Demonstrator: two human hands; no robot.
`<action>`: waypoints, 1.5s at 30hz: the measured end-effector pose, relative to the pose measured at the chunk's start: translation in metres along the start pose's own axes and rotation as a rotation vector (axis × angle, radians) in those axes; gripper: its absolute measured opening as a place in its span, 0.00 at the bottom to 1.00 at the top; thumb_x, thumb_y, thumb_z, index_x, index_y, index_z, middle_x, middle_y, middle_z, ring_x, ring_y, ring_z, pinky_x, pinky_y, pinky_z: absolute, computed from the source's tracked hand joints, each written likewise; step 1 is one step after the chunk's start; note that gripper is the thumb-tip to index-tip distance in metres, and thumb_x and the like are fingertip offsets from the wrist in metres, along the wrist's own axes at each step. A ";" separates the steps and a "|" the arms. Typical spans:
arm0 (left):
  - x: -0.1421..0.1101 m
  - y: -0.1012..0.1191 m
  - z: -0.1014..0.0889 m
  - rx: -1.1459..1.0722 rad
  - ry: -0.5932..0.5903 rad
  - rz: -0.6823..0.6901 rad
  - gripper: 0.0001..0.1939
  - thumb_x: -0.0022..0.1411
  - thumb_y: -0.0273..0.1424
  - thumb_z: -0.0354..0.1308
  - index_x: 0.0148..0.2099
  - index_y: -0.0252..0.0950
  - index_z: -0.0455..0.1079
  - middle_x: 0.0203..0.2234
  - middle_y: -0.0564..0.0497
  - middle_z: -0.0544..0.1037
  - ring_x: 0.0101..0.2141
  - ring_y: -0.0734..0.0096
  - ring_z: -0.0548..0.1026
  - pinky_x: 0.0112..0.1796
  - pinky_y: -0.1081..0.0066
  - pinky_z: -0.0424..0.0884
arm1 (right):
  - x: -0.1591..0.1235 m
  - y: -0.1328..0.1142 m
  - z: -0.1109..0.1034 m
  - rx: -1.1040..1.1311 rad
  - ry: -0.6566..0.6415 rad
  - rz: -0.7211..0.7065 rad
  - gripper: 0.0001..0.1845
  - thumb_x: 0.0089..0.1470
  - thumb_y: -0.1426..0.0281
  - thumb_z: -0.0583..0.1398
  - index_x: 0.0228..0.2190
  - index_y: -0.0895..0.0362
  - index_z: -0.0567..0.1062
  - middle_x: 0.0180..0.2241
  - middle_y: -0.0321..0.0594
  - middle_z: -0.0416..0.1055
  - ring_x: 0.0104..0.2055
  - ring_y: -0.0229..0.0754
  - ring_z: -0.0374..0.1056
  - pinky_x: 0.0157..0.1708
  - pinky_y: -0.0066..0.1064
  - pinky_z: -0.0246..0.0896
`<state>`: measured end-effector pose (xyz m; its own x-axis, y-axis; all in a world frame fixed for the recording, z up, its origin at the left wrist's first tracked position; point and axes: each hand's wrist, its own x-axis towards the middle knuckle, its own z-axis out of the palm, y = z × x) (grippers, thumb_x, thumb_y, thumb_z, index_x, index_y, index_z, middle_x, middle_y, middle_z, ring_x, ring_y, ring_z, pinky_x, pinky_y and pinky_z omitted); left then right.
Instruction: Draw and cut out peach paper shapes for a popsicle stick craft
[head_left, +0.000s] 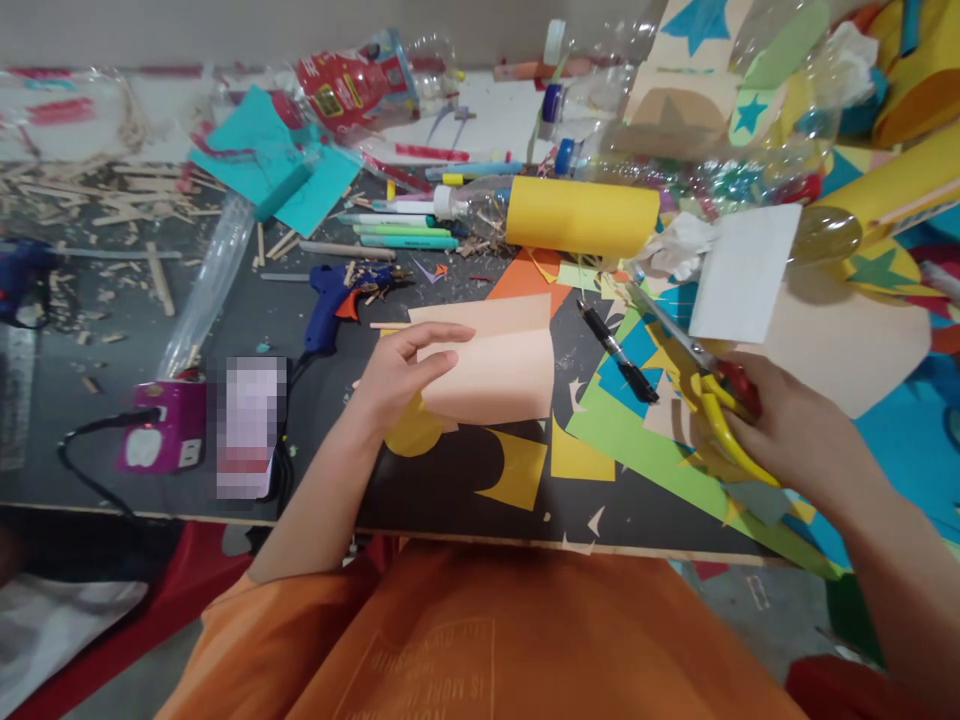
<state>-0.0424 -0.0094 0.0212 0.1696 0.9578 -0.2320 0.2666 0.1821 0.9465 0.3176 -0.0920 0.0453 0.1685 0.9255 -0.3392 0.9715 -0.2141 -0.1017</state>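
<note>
The dark table [450, 500] is the work surface; all positions are referenced to the peach sheet. The left forearm rises from the near edge, angled forward and inward, and its hand [409, 375] is at the left end of the sheet. Left thumb and forefinger extend roughly parallel over the upper face, tips slightly apart, holding that end; the remaining fingers are hidden. The right forearm extends forward and inward from the near right, placing its hand [772, 410] well to the right of the sheet, closed around scissor handles; whether fingers pass through the loops cannot be determined. A light green sheet [660, 455] lies to the right of the peach sheet and slightly nearer the person. The peach sheet [495, 370] itself is creased lengthwise, its near panel bowed. A yellow-wrapped bottle [585, 217] lies on its side beyond it. The scissors [703, 385] are to its right, blades directed away from the person and toward the left. A blue glue gun [326, 300] lies to its left, slightly farther away. A black pen [619, 350] lies obliquely to its right. A yellow offcut [517, 465] lies just on its near side.
</note>
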 end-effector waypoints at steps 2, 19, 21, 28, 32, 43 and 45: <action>-0.001 -0.001 -0.002 0.036 -0.020 0.017 0.14 0.48 0.33 0.64 0.40 0.38 0.80 0.42 0.48 0.82 0.47 0.57 0.77 0.51 0.62 0.70 | -0.004 0.009 -0.004 0.127 -0.016 -0.016 0.30 0.50 0.51 0.51 0.50 0.52 0.66 0.40 0.51 0.77 0.34 0.58 0.74 0.28 0.42 0.66; -0.003 -0.007 -0.010 -0.080 -0.073 0.050 0.18 0.47 0.36 0.69 0.43 0.41 0.81 0.46 0.49 0.81 0.51 0.54 0.75 0.56 0.61 0.66 | 0.005 0.004 -0.026 0.245 -0.113 -0.303 0.38 0.43 0.32 0.52 0.42 0.50 0.69 0.40 0.46 0.74 0.36 0.53 0.72 0.31 0.40 0.70; -0.004 -0.006 -0.011 -0.056 -0.058 0.038 0.18 0.47 0.37 0.69 0.42 0.40 0.81 0.46 0.48 0.81 0.51 0.53 0.75 0.55 0.60 0.68 | 0.010 0.000 -0.032 0.239 -0.154 -0.291 0.40 0.41 0.31 0.52 0.42 0.49 0.70 0.40 0.47 0.76 0.38 0.56 0.73 0.33 0.43 0.70; -0.005 -0.007 -0.014 0.038 -0.067 0.042 0.22 0.46 0.41 0.69 0.46 0.41 0.80 0.49 0.47 0.80 0.52 0.52 0.74 0.54 0.61 0.69 | 0.020 0.002 -0.036 0.172 -0.265 -0.435 0.37 0.45 0.35 0.54 0.45 0.48 0.73 0.43 0.47 0.76 0.39 0.56 0.74 0.34 0.41 0.69; -0.005 -0.009 -0.015 0.048 -0.074 0.038 0.23 0.46 0.42 0.70 0.45 0.42 0.80 0.49 0.48 0.80 0.52 0.53 0.74 0.54 0.62 0.69 | 0.021 -0.004 -0.033 0.144 -0.294 -0.517 0.36 0.50 0.38 0.53 0.48 0.50 0.71 0.42 0.47 0.75 0.37 0.53 0.72 0.33 0.38 0.66; -0.006 -0.009 -0.013 0.089 -0.095 0.055 0.26 0.45 0.46 0.71 0.46 0.42 0.79 0.48 0.47 0.80 0.53 0.52 0.74 0.56 0.60 0.67 | 0.021 -0.025 -0.033 0.166 -0.297 -0.552 0.39 0.49 0.35 0.51 0.45 0.54 0.73 0.33 0.44 0.74 0.30 0.49 0.71 0.28 0.36 0.63; -0.006 -0.008 -0.012 0.084 -0.096 0.049 0.26 0.44 0.46 0.71 0.46 0.42 0.80 0.48 0.47 0.80 0.53 0.52 0.74 0.56 0.60 0.67 | 0.021 -0.026 -0.033 0.160 -0.296 -0.545 0.39 0.49 0.36 0.51 0.46 0.53 0.73 0.33 0.44 0.74 0.30 0.50 0.71 0.27 0.36 0.63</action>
<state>-0.0572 -0.0143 0.0180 0.2732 0.9387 -0.2100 0.3340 0.1122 0.9359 0.3017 -0.0569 0.0718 -0.4178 0.7945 -0.4407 0.8640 0.1976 -0.4630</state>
